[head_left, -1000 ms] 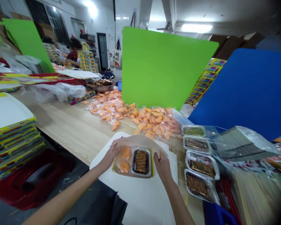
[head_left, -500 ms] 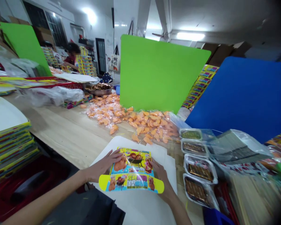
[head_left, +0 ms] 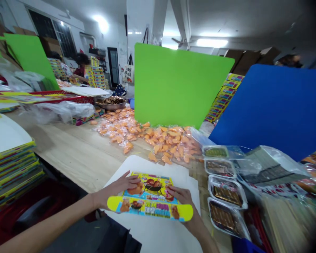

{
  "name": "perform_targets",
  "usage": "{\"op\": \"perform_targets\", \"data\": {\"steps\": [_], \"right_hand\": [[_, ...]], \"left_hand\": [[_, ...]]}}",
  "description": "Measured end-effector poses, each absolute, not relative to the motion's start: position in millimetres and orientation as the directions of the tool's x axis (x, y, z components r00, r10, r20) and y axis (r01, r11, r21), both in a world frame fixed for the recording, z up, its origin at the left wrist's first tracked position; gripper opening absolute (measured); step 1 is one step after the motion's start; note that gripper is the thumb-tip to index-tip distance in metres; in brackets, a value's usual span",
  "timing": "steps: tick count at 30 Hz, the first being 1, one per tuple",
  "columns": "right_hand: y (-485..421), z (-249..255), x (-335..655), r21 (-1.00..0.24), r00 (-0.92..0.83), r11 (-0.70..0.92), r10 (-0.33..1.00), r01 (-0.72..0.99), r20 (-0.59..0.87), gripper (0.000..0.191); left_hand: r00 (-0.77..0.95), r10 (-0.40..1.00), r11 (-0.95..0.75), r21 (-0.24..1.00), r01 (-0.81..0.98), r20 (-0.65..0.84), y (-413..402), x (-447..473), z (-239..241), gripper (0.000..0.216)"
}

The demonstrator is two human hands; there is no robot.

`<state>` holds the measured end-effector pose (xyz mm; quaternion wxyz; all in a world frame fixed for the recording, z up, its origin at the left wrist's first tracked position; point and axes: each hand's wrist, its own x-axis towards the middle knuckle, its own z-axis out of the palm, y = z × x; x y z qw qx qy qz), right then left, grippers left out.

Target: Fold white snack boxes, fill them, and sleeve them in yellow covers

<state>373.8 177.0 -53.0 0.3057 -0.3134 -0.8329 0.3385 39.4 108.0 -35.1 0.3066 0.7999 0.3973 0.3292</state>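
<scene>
A printed yellow card (head_left: 150, 196) with pictures of food is laid on a white sheet (head_left: 158, 235), near the sheet's middle. Its upper panel lies flat, while a long strip with rounded ends runs across its near side and projects beyond the panel on both sides. The left hand (head_left: 123, 188) is held open at the panel's left side, with the fingers spread over the card. The right hand (head_left: 179, 196) is also open, resting on the panel's right side. Neither hand is closed around the card.

Positions are read from the card, with twelve o'clock straight ahead. At 1 o'clock, a heap of orange wrapped packets (head_left: 160, 142) is spread across the table (head_left: 76, 158), just beyond the sheet's far edge. At 3 o'clock, four clear plastic trays (head_left: 223, 188) are lined up close beside the sheet, leaving little room on that side, and a plastic-wrapped bundle (head_left: 274, 165) lies beyond them. A green board (head_left: 181, 84) stands upright at 12 o'clock, and a blue board (head_left: 265, 109) at 2 o'clock. Open wooden tabletop is seen at 10 o'clock, between the sheet and a plastic bag (head_left: 60, 112). The table's near edge runs off toward 9 o'clock, where a stack of printed cards (head_left: 10, 168) sits at the edge. A metal bowl (head_left: 112, 104) stands farther off at 11 o'clock.
</scene>
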Motion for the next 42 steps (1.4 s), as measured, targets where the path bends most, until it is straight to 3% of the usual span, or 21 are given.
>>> {"op": "perform_targets", "data": {"steps": [3, 6, 8, 10, 13, 15, 17, 23, 29, 33, 38, 42], "right_hand": [[178, -22, 369, -0.905, -0.553, 0.356, 0.814, 0.231, 0.179, 0.033], [185, -15, 356, -0.995, -0.415, 0.025, 0.910, 0.099, -0.019, 0.028], [192, -20, 351, -0.996, -0.336, -0.062, 0.938, 0.070, -0.082, 0.031], [200, -23, 353, -0.993, -0.234, -0.027, 0.971, 0.111, -0.052, 0.036], [212, -15, 363, -0.958, -0.155, 0.170, 0.978, 0.232, 0.136, 0.039], [217, 0, 370, -0.896, -0.268, 0.297, 0.940, 0.330, 0.213, 0.035], [219, 16, 372, -0.856, -0.423, 0.338, 0.892, 0.391, 0.159, 0.038], [221, 45, 368, -0.913, -0.605, 0.202, 0.794, 0.354, -0.059, 0.039], [221, 45, 370, -0.941, -0.602, -0.004, 0.768, 0.340, -0.220, 0.038], [213, 37, 372, -0.958, -0.607, -0.043, 0.765, 0.284, -0.214, 0.037], [197, 20, 373, -0.967, -0.559, -0.065, 0.805, 0.247, -0.198, 0.058], [184, -5, 371, -0.938, -0.487, 0.190, 0.873, 0.289, 0.027, 0.055]], "left_hand": [[0.345, 0.928, -0.267, 0.895, 0.357, 0.139, 110, 51, -21, 0.051], [0.214, 0.974, 0.062, 0.997, 0.049, -0.071, 125, 67, -19, 0.033], [0.154, 0.979, 0.156, 0.975, -0.157, -0.132, 136, 75, -22, 0.031], [0.129, 0.981, 0.176, 0.953, -0.247, -0.148, 144, 79, -24, 0.033], [0.145, 0.973, 0.212, 0.948, -0.237, -0.181, 148, 79, -22, 0.033], [0.161, 0.968, 0.227, 0.946, -0.229, -0.193, 147, 78, -19, 0.032], [0.159, 0.967, 0.232, 0.945, -0.230, -0.199, 145, 77, -18, 0.030], [0.166, 0.968, 0.223, 0.950, -0.220, -0.189, 146, 75, -23, 0.028], [0.155, 0.967, 0.237, 0.941, -0.243, -0.203, 147, 76, -25, 0.027], [0.169, 0.964, 0.242, 0.939, -0.243, -0.204, 147, 75, -24, 0.031], [0.159, 0.966, 0.240, 0.935, -0.263, -0.203, 145, 79, -21, 0.032], [0.040, 0.985, 0.174, 0.948, -0.268, -0.169, 139, 85, -24, 0.041]]}}
